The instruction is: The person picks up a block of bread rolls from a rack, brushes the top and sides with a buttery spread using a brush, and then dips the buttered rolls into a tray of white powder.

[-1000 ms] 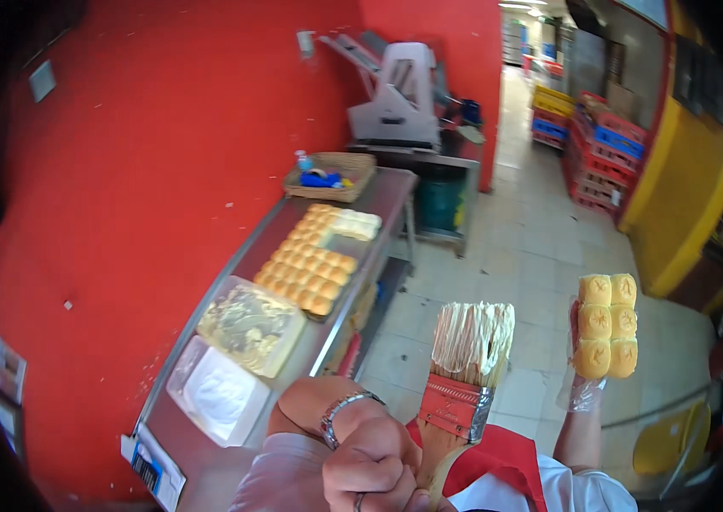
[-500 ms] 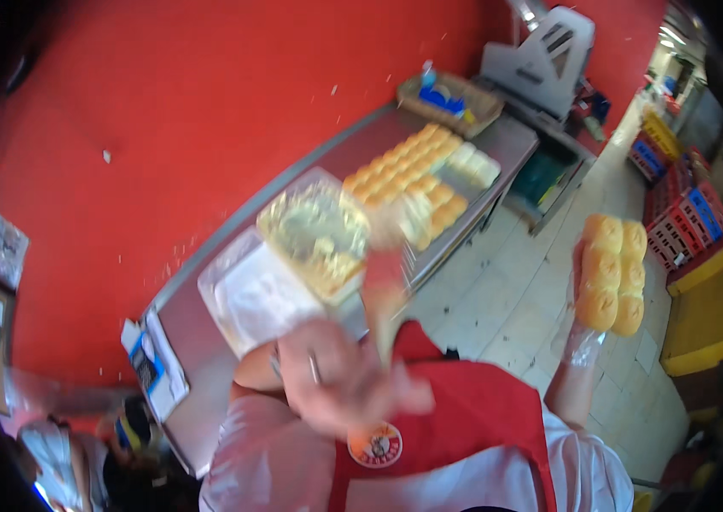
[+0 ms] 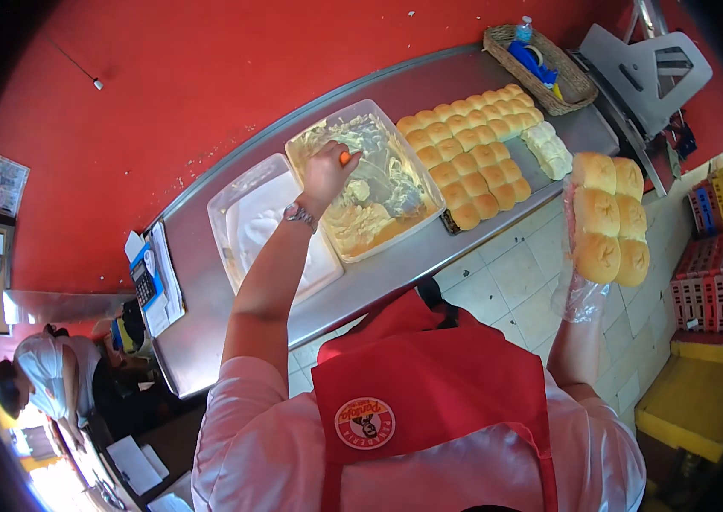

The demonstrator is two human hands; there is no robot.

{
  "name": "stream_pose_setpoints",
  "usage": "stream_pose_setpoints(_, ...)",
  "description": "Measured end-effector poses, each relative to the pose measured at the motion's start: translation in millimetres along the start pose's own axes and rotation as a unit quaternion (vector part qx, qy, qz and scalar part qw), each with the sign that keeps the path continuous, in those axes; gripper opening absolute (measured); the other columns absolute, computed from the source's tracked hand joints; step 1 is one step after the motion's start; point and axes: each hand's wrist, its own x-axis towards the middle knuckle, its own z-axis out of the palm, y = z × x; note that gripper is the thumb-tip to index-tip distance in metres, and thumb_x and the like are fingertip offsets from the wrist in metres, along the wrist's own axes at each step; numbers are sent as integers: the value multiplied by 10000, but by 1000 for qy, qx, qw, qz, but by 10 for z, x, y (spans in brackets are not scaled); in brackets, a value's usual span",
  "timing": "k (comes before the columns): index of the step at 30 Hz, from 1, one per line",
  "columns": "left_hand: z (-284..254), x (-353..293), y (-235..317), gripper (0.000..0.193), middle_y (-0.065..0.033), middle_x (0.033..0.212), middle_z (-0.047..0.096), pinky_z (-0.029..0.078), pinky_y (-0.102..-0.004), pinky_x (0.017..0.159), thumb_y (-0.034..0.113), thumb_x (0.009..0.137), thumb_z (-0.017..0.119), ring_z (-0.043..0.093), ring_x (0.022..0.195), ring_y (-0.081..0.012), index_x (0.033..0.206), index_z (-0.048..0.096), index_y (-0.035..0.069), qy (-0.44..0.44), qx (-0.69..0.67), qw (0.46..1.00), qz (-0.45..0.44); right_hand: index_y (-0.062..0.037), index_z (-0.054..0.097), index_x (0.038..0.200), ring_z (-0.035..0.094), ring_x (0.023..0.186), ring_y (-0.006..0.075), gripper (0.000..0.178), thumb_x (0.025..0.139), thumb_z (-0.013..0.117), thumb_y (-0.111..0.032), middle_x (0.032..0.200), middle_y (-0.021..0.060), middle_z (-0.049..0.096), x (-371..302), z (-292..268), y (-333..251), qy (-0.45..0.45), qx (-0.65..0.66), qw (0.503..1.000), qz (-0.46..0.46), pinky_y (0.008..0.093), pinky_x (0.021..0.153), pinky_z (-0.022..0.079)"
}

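My left hand (image 3: 326,175) reaches into a clear plastic tub (image 3: 430,224) and is closed around a tool's orange handle (image 3: 344,158); the tool's working end is hidden. Pale yellow cream (image 3: 370,226) is smeared over the tub's bottom and walls. On the right, my right hand (image 3: 582,299), in a clear plastic glove, holds up a joined block of golden bread rolls (image 3: 607,218) from beneath and its left side. More joined rolls (image 3: 464,162) lie in rows on the metal table, right of the tub. Beside them is a strip of rolls coated in white (image 3: 547,152).
Left of the cream tub stands another clear tub (image 3: 218,209) with white powder. A calculator (image 3: 143,277) and papers lie at the table's left end. A wicker basket (image 3: 575,107) and a metal machine (image 3: 647,81) stand far right. Red crates (image 3: 707,294) are on the floor; another person (image 3: 58,371) bends at far left.
My left hand has moved from in front of my chest out into the cream tub. The rolls in my right hand are higher in view. The whole view has shifted and is sharper.
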Motion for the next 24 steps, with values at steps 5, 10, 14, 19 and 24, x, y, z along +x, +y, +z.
stream_pose_setpoints(5, 617, -72, -107, 269, -126, 749, 617, 516, -433, 623, 287, 826, 709, 624, 672, -345, 767, 628, 38, -48, 19, 996, -71, -110, 449, 1239, 501, 1109, 253, 302, 991, 470, -280, 1228, 97, 491, 589, -187, 143, -17, 35, 997, 71, 419, 908, 408)
stream_pose_setpoints(10, 855, -12, -8, 319, -152, 658, 619, 512, -406, 603, 294, 788, 744, 620, 593, -330, 702, 609, 18, 32, -18, 956, -290, -119, 474, 1181, 512, 1053, 222, 244, 987, 468, -267, 1167, 79, 502, 974, -440, 399, -11, 54, 986, 159, 379, 849, 414)
stream_pose_setpoints(14, 679, -31, -223, 275, -47, 587, 560, 419, -331, 412, 243, 826, 729, 513, 410, -172, 699, 586, 46, 104, -222, 829, -503, -127, 494, 1135, 521, 1008, 198, 202, 984, 466, -256, 1118, 64, 511, 1282, -591, 802, -25, 72, 961, 265, 347, 802, 418)
stream_pose_setpoints(19, 177, 324, 181, 249, -7, 585, 506, 308, -230, 347, 212, 861, 699, 445, 395, -101, 731, 538, 74, 250, -495, 661, -506, -136, 519, 1078, 531, 951, 167, 156, 980, 464, -243, 1057, 46, 523, 1595, -752, 1761, -17, 383, 806, 450, 307, 743, 424)
stream_pose_setpoints(24, -244, 775, 1175, 213, -14, 650, 541, 361, -233, 405, 189, 940, 609, 471, 473, -93, 778, 545, 65, 391, -431, 746, -324, -147, 518, 961, 523, 840, 128, 80, 962, 476, -216, 929, 26, 502, 1579, -281, 2830, 70, 708, 422, 561, 270, 624, 399)
